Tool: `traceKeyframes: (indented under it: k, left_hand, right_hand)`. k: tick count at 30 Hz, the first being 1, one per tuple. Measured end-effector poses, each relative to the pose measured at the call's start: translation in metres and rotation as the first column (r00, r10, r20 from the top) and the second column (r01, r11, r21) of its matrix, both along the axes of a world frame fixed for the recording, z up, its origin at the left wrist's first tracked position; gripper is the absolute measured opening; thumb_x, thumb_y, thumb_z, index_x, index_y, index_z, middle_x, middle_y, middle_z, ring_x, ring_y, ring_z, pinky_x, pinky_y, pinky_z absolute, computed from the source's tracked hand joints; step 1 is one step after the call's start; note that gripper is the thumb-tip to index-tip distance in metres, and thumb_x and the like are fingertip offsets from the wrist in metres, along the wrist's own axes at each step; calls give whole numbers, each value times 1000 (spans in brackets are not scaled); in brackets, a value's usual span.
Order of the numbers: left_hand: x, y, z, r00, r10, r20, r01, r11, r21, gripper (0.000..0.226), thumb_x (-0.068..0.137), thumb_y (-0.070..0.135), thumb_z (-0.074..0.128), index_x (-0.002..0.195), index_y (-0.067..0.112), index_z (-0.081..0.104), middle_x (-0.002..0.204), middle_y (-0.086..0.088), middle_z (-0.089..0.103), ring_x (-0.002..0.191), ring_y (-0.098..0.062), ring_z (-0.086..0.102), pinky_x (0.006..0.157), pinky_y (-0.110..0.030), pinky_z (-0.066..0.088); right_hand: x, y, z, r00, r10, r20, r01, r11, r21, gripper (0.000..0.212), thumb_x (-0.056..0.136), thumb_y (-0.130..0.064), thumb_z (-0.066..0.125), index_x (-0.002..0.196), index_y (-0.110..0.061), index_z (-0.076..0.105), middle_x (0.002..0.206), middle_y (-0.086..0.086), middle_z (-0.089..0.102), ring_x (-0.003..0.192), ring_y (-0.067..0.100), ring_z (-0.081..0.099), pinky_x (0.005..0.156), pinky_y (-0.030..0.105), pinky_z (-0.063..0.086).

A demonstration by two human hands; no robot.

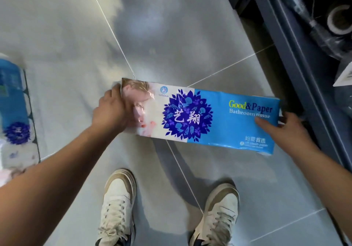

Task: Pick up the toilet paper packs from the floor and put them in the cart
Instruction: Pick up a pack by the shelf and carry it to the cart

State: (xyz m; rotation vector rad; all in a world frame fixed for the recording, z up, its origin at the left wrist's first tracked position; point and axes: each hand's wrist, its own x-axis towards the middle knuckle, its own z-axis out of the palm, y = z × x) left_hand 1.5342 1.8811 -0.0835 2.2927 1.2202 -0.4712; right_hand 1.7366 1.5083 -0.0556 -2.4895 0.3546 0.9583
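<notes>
The toilet paper pack (200,116) hung over the floor (171,36) beside the cart (297,59), my left hand (112,112) and right hand (285,129) each a grip clamped on one end; I judged it light, squashy, slick-wrapped.

I read the following on the toilet paper pack (219,131):
- "Good&Paper" above "Bathroom tissue", on the blue section.
- "艺翔" in white, inside the purple flower emblem (187,117).
- "SoftClean" under the small round logo (163,89).
- "妇婴首选" near the lower edge.

Print on the second pack (13,101), at left, is too blurred to read.
</notes>
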Motion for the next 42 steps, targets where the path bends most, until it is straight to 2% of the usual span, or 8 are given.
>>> traceKeyframes:
  k: [3, 6, 12, 22, 29, 34, 38, 42]
  left_hand:
    - [16, 3, -2, 970, 192, 151, -137, 939, -315, 59, 83, 67, 54, 119, 21, 63, 112, -3, 71, 104, -22, 68, 94, -46, 54]
    - [24, 9, -14, 952, 285, 115, -235, 917, -323, 86, 54, 88, 67, 112, 24, 66, 112, -3, 69, 101, -21, 69, 93, -43, 56]
    - [43, 31, -6, 916, 362, 174, -310, 912, -268, 81, 47, 75, 78, 103, 17, 70, 102, -4, 73, 91, -21, 72, 87, -43, 58]
    - [64, 61, 41, 767, 456, 451, -339, 885, -318, 57, 61, 33, 93, 105, 15, 62, 99, 1, 74, 89, -12, 73, 81, -36, 61]
    - [21, 42, 53, 841, 380, 386, -302, 921, -248, 76, 60, 21, 95, 123, 16, 52, 100, 17, 59, 77, 26, 56, 66, 1, 42]
    - [4, 39, 53, 961, -5, 278, 1, 1000, 13, 143, 47, 46, 95, 157, 17, 8, 156, -20, 21, 144, -33, 27, 114, -42, 30]
    - [16, 39, 40, 905, -423, 53, 410, 897, 166, 129, 46, 65, 68, 158, 32, 12, 159, -29, 9, 148, -50, 6, 115, -64, 21]
    - [31, 35, 44, 893, -440, -89, 449, 884, 134, 112, 47, 54, 79, 146, 34, 31, 144, -14, 32, 136, -47, 22, 92, -65, 42]
  right_hand:
    - [-1, 12, -10, 977, -177, -122, 197, 963, 182, 105, 38, -71, 91, 121, -13, 66, 114, 5, 75, 102, 27, 73, 93, 46, 57]
    - [-2, 15, -23, 933, -318, -168, 355, 889, 288, 120, 15, -68, 95, 118, -14, 67, 105, 5, 78, 89, 25, 77, 79, 52, 62]
    - [3, 40, -16, 936, -325, -134, 351, 859, 372, 91, 32, -51, 98, 111, -14, 69, 106, 5, 77, 92, 25, 77, 80, 53, 62]
    - [40, 70, -23, 942, -294, 163, 189, 863, 468, 115, 35, -62, 98, 131, -17, 56, 119, -5, 73, 105, 12, 73, 90, 40, 60]
    - [-6, 48, -6, 971, -128, 203, 54, 941, 335, 102, 44, -54, 99, 130, -18, 57, 125, -5, 69, 111, 10, 68, 101, 43, 55]
    - [-27, 50, 23, 935, 253, 247, -268, 963, 29, 138, 50, -42, 99, 158, -24, 16, 154, 11, 38, 137, 27, 47, 113, 49, 42]
    - [-29, 74, 31, 667, 721, 187, -670, 691, -273, 135, 63, -47, 92, 159, -29, 0, 162, 17, 11, 146, 41, 24, 114, 56, 32]
    - [-26, 92, 25, 675, 728, 120, -678, 676, -289, 125, 67, -45, 90, 157, -27, 5, 154, 17, 16, 140, 40, 28, 109, 55, 37]
